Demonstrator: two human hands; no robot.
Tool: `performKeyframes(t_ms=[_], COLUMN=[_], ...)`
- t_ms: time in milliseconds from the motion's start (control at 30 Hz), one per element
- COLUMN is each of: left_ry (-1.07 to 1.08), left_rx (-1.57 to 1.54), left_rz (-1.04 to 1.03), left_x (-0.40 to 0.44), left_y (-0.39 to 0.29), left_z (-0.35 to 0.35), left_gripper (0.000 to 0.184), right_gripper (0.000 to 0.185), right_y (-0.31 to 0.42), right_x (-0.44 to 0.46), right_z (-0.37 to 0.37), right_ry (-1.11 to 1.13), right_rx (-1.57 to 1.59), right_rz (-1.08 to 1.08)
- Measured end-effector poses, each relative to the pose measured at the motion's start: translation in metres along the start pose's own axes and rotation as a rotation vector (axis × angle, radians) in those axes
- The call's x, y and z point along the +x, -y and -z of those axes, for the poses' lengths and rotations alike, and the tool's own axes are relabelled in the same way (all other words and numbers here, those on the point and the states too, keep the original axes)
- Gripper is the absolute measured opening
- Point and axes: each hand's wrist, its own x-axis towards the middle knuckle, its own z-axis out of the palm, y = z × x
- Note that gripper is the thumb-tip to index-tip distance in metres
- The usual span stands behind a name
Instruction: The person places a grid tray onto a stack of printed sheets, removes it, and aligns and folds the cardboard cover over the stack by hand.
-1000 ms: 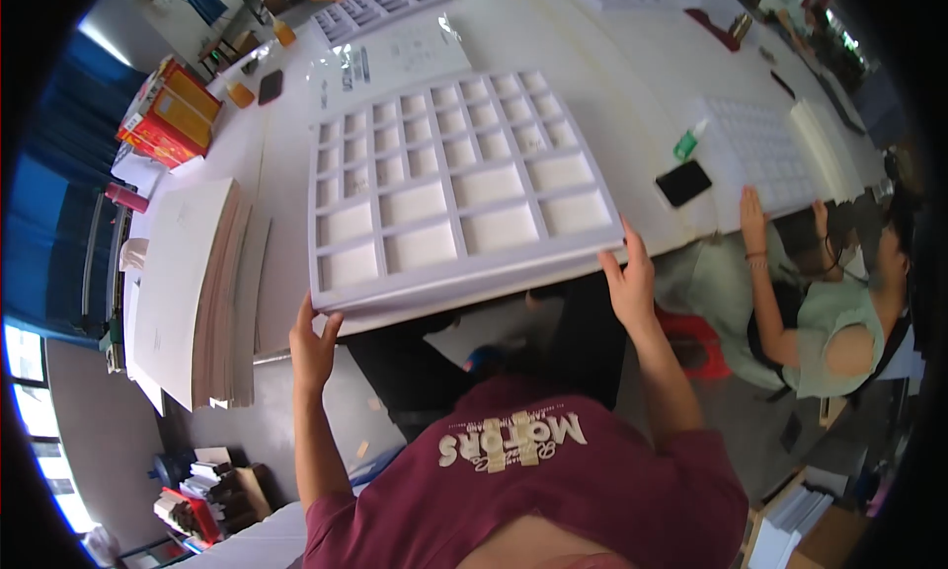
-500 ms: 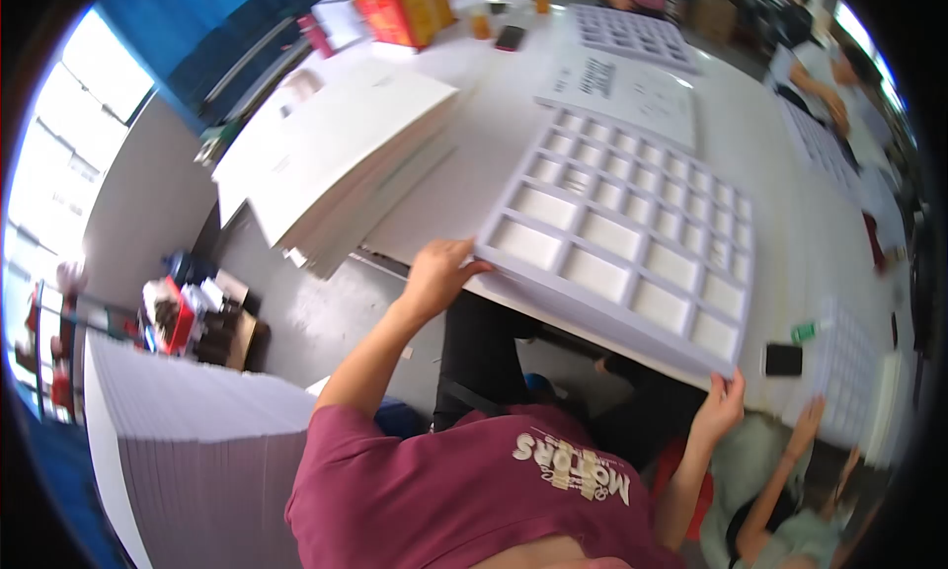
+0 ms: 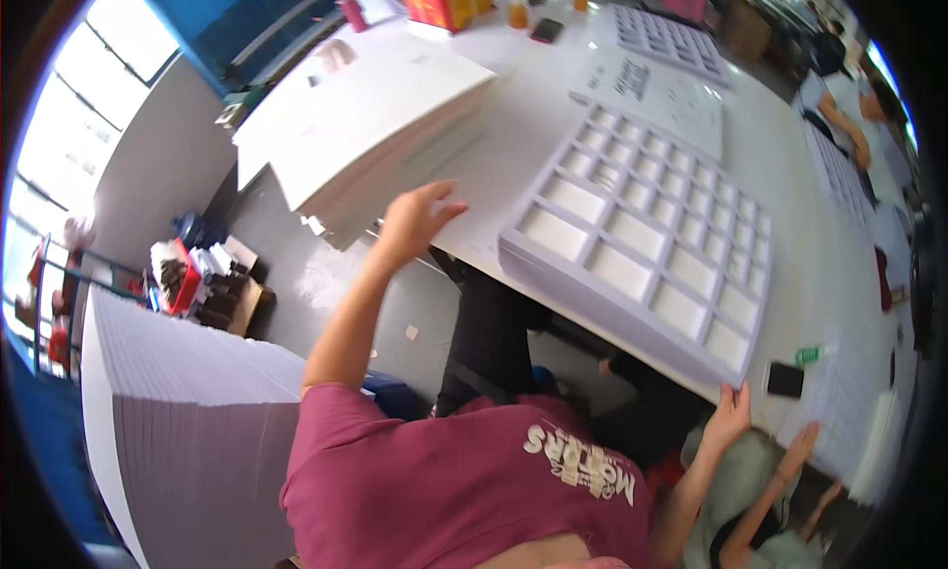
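A white compartment tray (image 3: 647,293), divided into rows of small and larger square cells, lies at the table's near edge. Its thick side faces me, and whether it is one tray or a stack I cannot tell. My left hand (image 3: 420,222) is off the tray, raised over the table edge to its left, fingers apart and nothing in them. At the tray's near right corner, my right hand (image 3: 728,418) pinches the edge between thumb and fingertips. Behind the tray lies a white printed board (image 3: 652,95).
Left on the table (image 3: 474,209) stands a tall pile of white sheets (image 3: 365,115). A big stack of boards (image 3: 197,421) rises at my left side. Phones (image 3: 785,379) (image 3: 546,30) lie on the table. A co-worker's hand (image 3: 798,451) touches another tray (image 3: 844,411) at right.
My left hand has let go of the tray's left corner and moved up and left. The right hand stays at its corner. The whole view has shifted slightly.
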Motion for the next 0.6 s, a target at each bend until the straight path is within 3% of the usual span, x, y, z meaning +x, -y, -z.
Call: performKeyframes(t_ms=[133, 267, 433, 600], left_ry=[0.315, 0.323, 0.16, -0.007], left_rx=[-0.193, -0.152, 0.076, 0.176], left_rz=[-0.082, -0.105, -0.159, -0.234], left_x=[-0.015, -0.029, -0.035, -0.036], left_y=[-0.005, -0.012, -0.039, -0.028], left_z=[-0.02, -0.056, -0.064, -0.077], left_gripper=[0.058, 0.07, 0.041, 0.041], right_gripper=[0.033, 0.034, 0.029, 0.023], right_y=[-0.003, 0.01, 0.012, 0.005], right_x=[0.002, -0.001, -0.003, 0.0], right_z=[-0.001, -0.008, -0.003, -0.005], right_ry=[-0.013, -0.015, 0.038, 0.017], right_rx=[-0.018, 0.015, -0.125, -0.276], right_rz=[-0.005, 0.006, 0.112, 0.197])
